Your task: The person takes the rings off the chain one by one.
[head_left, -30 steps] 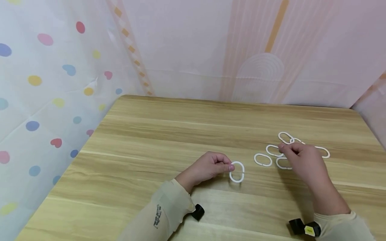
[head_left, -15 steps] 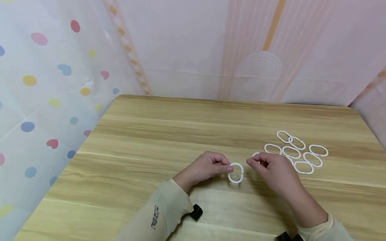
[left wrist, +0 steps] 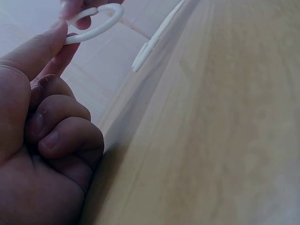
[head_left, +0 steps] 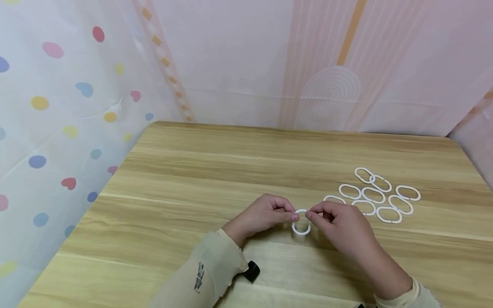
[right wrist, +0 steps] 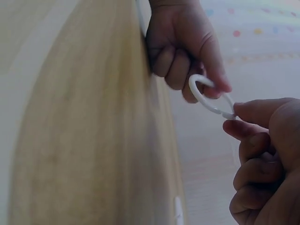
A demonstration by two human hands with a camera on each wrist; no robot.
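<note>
Between both hands, over the table's middle, is an oval white plastic chain link (head_left: 301,234) with a small split in its side. My left hand (head_left: 265,216) pinches it between thumb and forefinger, the other fingers curled into the palm. From the opposite side, my right hand (head_left: 346,226) pinches the link's upper right part with thumb and forefinger. The right wrist view shows the split of the link (right wrist: 200,99) right beside the right fingertips. In the left wrist view, the link (left wrist: 101,31) is held above the wooden surface, partly covered by fingers.
Several similar white links lie spread on the wooden table (head_left: 215,171) behind and right of my right hand, some overlapping, such as a nearer link (head_left: 388,207). One link (head_left: 334,196) is partly hidden behind the right hand. A patterned cloth (head_left: 239,55) hangs behind the table.
My right hand has moved left from over the loose links to the held link and now pinches it. My left hand keeps its pinch and has barely moved.
</note>
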